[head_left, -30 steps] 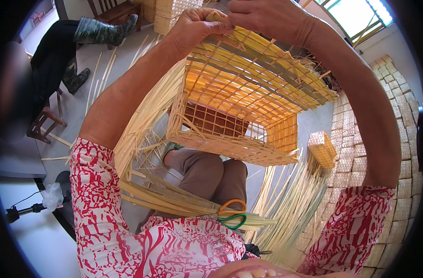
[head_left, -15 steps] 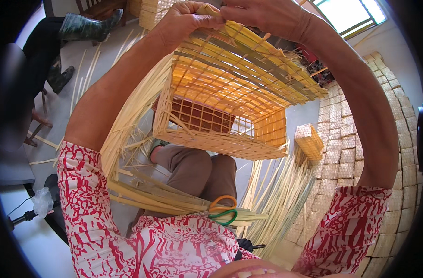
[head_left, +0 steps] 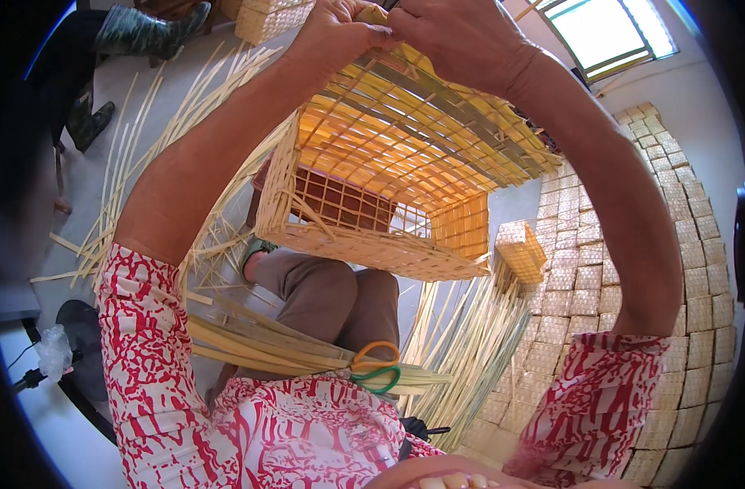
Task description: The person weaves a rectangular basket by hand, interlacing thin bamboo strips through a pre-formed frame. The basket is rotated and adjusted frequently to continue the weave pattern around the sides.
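A large rectangular basket (head_left: pixel 466 236) of split bamboo is tilted on its side in front of me, its open weave facing me. Along its upper far edge run wider yellow and green strips. My left hand (head_left: pixel 344 28) pinches the end of a folded yellow strip at that edge. Right beside it, my right hand (head_left: pixel 458 41) is closed on the same edge, its fingertips partly hidden behind the knuckles. Across my lap lies a bundle of flat bamboo strips (head_left: pixel 266 346). Scissors (head_left: pixel 376 367) with one orange and one green handle loop rest at its right end.
Rows of stacked woven baskets (head_left: pixel 690 269) line the right side. A small basket (head_left: pixel 519 251) stands by long strips (head_left: pixel 470 350) on the floor. More strips (head_left: pixel 132 155) are scattered at left, near another person's boot (head_left: pixel 148 37). A brown stool (head_left: pixel 344 200) shows through the weave.
The basket and most of the scene sit slightly further left in the picture. Both hands keep hold of the basket's edge, the right hand turned a little more knuckles-up.
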